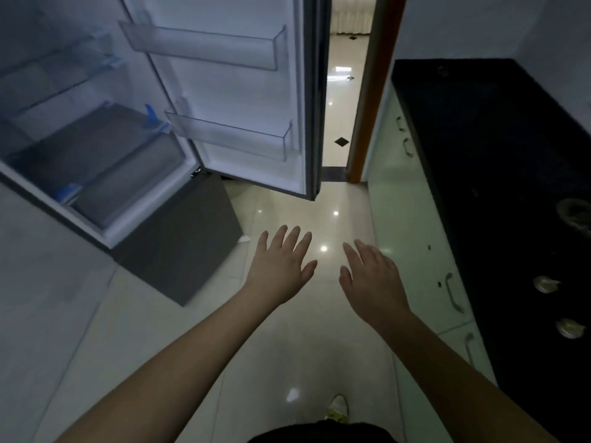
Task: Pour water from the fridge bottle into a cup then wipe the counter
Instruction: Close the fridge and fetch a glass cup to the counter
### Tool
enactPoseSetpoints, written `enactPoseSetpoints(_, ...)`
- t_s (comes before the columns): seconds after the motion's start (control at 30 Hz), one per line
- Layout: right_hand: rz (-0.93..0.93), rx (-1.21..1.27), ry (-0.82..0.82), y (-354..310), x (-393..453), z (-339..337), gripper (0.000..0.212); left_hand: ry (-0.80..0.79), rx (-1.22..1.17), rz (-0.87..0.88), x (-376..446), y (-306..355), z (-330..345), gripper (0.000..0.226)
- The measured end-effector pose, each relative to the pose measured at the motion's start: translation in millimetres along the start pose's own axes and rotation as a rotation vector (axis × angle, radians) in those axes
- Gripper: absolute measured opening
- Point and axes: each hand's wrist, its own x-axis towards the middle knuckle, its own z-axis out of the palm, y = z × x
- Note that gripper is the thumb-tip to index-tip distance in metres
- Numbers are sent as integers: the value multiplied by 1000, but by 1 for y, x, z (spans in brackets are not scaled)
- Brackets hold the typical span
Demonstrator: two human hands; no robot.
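Your left hand and right hand hover mid-frame, fingers wide, holding nothing
Fridge door stands open upper left; dark worktop at right

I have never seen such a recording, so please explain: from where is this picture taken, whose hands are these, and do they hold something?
There is only one picture, taken by a camera worn on a person's head, looking forward and down. The left hand and right hand are that person's own; both are open, above the floor, and hold nothing. On the left stands an open fridge, with its door swung wide. No bottle is visible in it. On the right is a dark counter.
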Motion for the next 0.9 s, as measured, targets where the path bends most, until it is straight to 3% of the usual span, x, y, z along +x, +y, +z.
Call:
enactPoseSetpoints(0.47, -207, 7, 30, -46, 135, -14, 55, 107, -75, -252, 48, -76, -27, 62)
enactPoseSetpoints(0.9, -222, -17, 87, -94, 244, -1, 56, 155, -124, -125, 155, -160, -26, 65)
